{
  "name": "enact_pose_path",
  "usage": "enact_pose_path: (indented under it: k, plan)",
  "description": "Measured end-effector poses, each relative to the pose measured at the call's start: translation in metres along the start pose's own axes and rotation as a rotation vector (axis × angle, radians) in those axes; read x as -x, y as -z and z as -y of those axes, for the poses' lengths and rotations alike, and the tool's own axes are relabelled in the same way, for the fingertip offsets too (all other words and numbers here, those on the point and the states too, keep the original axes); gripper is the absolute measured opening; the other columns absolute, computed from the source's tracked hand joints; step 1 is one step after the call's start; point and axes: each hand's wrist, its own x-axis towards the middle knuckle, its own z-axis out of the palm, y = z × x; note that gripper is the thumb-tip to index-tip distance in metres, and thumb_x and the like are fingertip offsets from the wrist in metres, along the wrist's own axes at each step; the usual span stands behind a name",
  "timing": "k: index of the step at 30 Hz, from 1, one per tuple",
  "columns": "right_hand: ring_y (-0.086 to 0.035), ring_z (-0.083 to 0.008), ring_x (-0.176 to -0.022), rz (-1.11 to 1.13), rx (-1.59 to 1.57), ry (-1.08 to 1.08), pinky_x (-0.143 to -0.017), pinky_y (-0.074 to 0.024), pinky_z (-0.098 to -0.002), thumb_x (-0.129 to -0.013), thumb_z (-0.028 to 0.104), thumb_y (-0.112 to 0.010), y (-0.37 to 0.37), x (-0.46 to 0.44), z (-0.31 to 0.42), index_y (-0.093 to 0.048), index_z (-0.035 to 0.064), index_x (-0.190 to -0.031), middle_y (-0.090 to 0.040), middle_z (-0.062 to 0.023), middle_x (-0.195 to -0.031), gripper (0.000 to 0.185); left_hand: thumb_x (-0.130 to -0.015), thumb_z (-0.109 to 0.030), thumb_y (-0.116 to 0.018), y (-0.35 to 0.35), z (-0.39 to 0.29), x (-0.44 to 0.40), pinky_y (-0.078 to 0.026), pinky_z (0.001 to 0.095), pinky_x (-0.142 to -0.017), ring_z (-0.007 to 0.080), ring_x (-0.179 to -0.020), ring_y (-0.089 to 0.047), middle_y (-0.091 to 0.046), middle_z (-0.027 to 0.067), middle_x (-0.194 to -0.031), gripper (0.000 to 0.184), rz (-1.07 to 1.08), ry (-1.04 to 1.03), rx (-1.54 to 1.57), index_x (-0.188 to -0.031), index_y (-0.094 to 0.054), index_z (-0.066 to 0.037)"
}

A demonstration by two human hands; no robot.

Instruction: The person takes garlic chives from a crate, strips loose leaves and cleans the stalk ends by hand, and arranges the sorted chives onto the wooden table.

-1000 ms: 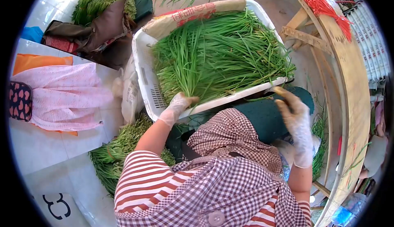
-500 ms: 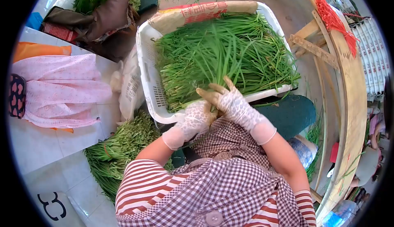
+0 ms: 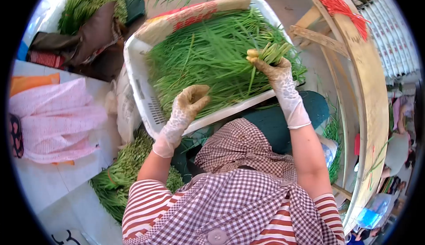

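- We see the bunch of green stalks [image 3: 273,54] raised over the right part of the white crate [image 3: 135,68], our right hand [image 3: 280,72] clasped around it near the pale, thick ends
- Our left hand [image 3: 188,103] is loosely curled by the near rim, thumb and fingers apart, with nothing we can see between them
- We judge the bunch light, limp at the tips and firmer at the ends, so a snug hold there seems best; hard squeezing could bruise it
- The leaves blur, so we cannot tell quite where it parts from the loose greens [image 3: 212,63] below
- The crate looks like rigid slotted plastic with rounded corners; a crinkled tan sack [image 3: 190,19] with red print covers its far side
- Our thin patterned gloves [image 3: 290,96] are stained brown at the fingers
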Motion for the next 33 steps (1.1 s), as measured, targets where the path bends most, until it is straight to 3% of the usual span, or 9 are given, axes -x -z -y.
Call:
enact_pose_path:
  k: [7, 9, 12, 14, 20, 24, 28, 32, 33]
  plan:
    - [-0.066, -0.0167, -0.093, -0.205, -0.326, 0.05, -0.087, -0.0516, -0.0317, -0.081, 0.023, -0.076, -0.023, 0.047, 0.084, -0.067, 0.0026, -0.108, -0.071, -0.0101, -0.1, 0.035, -0.061, -0.037, -0.087, -0.05, -0.142, 0.01, -0.033, 0.0408, -0.11, 0.032, -0.134, -0.035, -0.045, 0.0195, -0.138, 0.105, -0.202, -1.025, -0.524, -0.142, -0.034, 0.003]
    - [-0.065, -0.0194, -0.093, -0.162, -0.452, 0.049, -0.088, -0.0511, -0.0345, -0.082, 0.023, -0.075, -0.029, 0.076, 0.099, -0.064, 0.0029, -0.114, -0.07, -0.0098, -0.099, 0.039, -0.061, -0.033, -0.087, -0.068, -0.146, 0.01, -0.035, 0.0381, -0.108, 0.0285, -0.13, -0.041, -0.046, 0.0186, -0.138, 0.105, 0.114, -0.776, -0.425, -0.143, -0.033, 0.003]
    - [-0.065, -0.022, -0.089, -0.125, -0.799, 0.151, -0.085, -0.0528, -0.0377, -0.082, 0.023, -0.075, 0.014, 0.103, 0.106, -0.06, 0.0026, -0.119, -0.069, -0.0094, -0.099, 0.044, -0.071, -0.003, -0.077, -0.096, -0.148, 0.003, -0.046, 0.0283, -0.093, 0.0123, -0.103, -0.056, -0.06, 0.0062, -0.118, 0.069, 0.983, 0.277, 0.078, -0.134, -0.048, 0.0]
    - [-0.066, -0.0238, -0.083, -0.304, -0.649, 0.241, -0.078, -0.0553, -0.0392, -0.084, 0.015, -0.071, 0.071, 0.128, 0.102, -0.058, -0.001, -0.122, -0.068, -0.0124, -0.1, 0.043, -0.076, -0.003, -0.072, -0.12, -0.127, 0.01, -0.051, 0.0294, -0.08, 0.0158, -0.088, -0.062, -0.066, 0.007, -0.104, 0.046, 1.158, 0.403, 0.204, -0.119, -0.058, 0.001]
    - [-0.067, -0.0204, -0.081, -0.739, -0.564, 0.426, -0.071, -0.0571, -0.0315, -0.088, 0.003, -0.064, 0.195, 0.241, 0.088, -0.062, -0.006, -0.114, -0.068, -0.019, -0.101, 0.028, -0.084, -0.017, -0.066, -0.187, -0.118, 0.029, -0.041, 0.023, -0.049, 0.0129, -0.053, -0.052, -0.067, 0.0135, -0.098, 0.047, 1.194, 0.582, 0.174, -0.124, -0.054, 0.005]
    - [-0.061, -0.0149, -0.098, -1.176, 0.387, 0.369, -0.081, -0.0536, -0.0294, -0.09, 0.01, -0.064, 0.236, 0.289, 0.082, -0.065, 0.0029, -0.115, -0.067, -0.0103, -0.11, 0.027, -0.09, -0.026, -0.061, -0.242, -0.108, 0.013, -0.037, 0.0216, -0.045, 0.0107, -0.048, -0.045, -0.067, 0.0115, -0.092, 0.048, 1.185, 0.45, 0.003, -0.127, -0.053, 0.003]
    - [-0.059, -0.0144, -0.107, -0.944, 0.156, 0.06, -0.096, -0.0464, -0.0293, -0.08, 0.027, -0.077, 0.193, 0.288, 0.08, -0.054, 0.0072, -0.132, -0.063, -0.0092, -0.122, 0.06, -0.093, -0.032, -0.059, -0.282, -0.104, 0.024, -0.036, 0.02, -0.044, 0.0088, -0.047, -0.046, -0.067, 0.01, -0.09, 0.048, 1.221, 0.428, -0.154, -0.127, -0.054, 0.001]
    - [-0.066, -0.014, -0.092, -0.99, 0.555, 0.187, -0.085, -0.0509, -0.0271, -0.081, 0.02, -0.075, 0.207, 0.279, 0.044, -0.073, 0.0025, -0.098, -0.072, -0.0118, -0.097, 0.025, -0.095, -0.038, -0.053, -0.306, -0.102, 0.03, -0.037, 0.0198, -0.043, 0.0079, -0.045, -0.045, -0.067, 0.0098, -0.087, 0.049, 1.318, 0.435, -0.196, -0.127, -0.054, 0.001]
    - [-0.067, -0.0158, -0.087, -1.049, 0.262, 0.061, -0.082, -0.0523, -0.0288, -0.082, 0.02, -0.075, 0.212, 0.288, 0.046, -0.072, 0.0035, -0.099, -0.072, -0.0103, -0.095, 0.024, -0.097, -0.04, -0.05, -0.306, -0.102, 0.032, -0.037, 0.0199, -0.043, 0.0076, -0.045, -0.044, -0.067, 0.0097, -0.086, 0.05, 1.345, 0.474, -0.169, -0.127, -0.054, 0.0]
